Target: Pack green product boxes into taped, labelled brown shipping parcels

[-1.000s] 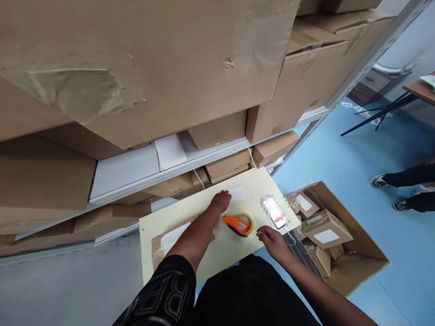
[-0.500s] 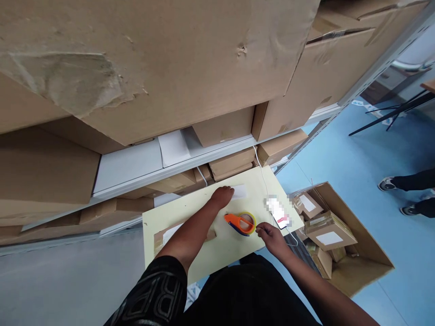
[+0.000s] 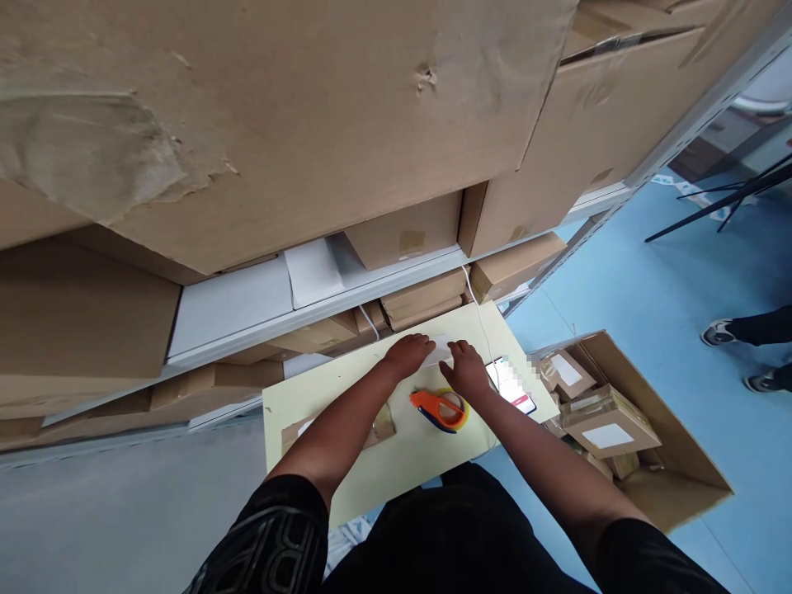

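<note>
A pale yellow board (image 3: pixel 396 450) lies across my lap. A white label (image 3: pixel 440 350) sits near its far edge, and both hands are on it. My left hand (image 3: pixel 407 355) presses its left end with curled fingers. My right hand (image 3: pixel 465 369) pinches its right end. Just in front of my hands lies an orange tape dispenser (image 3: pixel 438 408) holding a yellowish roll. A phone (image 3: pixel 511 385) with a white cable rests at the board's right edge. Under my left forearm sits a small taped cardboard parcel (image 3: pixel 379 426).
A metal shelf (image 3: pixel 235 313) stacked with large cardboard boxes (image 3: pixel 278 124) rises right in front. An open carton (image 3: pixel 619 421) of small labelled parcels stands on the blue floor at right. Another person's shoes (image 3: pixel 736 342) show at the far right edge.
My right hand has left the board's near right edge, passed over the tape dispenser and landed on the white label. My left hand has stayed on the label.
</note>
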`<state>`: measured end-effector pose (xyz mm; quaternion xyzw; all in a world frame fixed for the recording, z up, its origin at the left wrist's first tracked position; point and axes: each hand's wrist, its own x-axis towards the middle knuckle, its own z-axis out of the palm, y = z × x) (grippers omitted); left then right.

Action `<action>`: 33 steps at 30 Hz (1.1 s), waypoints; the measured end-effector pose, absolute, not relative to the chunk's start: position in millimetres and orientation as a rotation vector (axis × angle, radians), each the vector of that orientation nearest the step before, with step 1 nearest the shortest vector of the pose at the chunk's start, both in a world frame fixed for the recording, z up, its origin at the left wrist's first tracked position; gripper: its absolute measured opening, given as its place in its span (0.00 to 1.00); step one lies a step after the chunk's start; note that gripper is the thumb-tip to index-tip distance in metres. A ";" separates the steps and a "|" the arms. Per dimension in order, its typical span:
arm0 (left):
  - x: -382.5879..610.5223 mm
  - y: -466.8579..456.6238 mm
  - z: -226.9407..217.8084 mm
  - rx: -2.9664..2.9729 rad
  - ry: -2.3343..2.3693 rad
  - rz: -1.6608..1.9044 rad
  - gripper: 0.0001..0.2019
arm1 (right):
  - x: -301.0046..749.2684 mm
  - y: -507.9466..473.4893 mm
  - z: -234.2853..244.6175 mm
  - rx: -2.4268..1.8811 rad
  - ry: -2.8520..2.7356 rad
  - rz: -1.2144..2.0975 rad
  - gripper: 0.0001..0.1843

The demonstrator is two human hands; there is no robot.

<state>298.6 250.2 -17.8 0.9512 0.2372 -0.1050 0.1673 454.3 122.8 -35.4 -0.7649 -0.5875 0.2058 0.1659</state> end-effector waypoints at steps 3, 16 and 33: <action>300.3 243.3 -14.3 2.736 0.601 -0.245 0.13 | 454.6 145.8 -42.0 -2.264 -1.781 0.585 0.14; 331.8 214.6 -58.8 2.511 1.100 -0.299 0.22 | 487.7 134.6 -58.3 -2.242 -0.955 0.780 0.15; 356.1 217.3 -82.3 2.502 1.104 -0.385 0.32 | 495.1 97.5 -39.4 -2.207 -0.882 0.641 0.21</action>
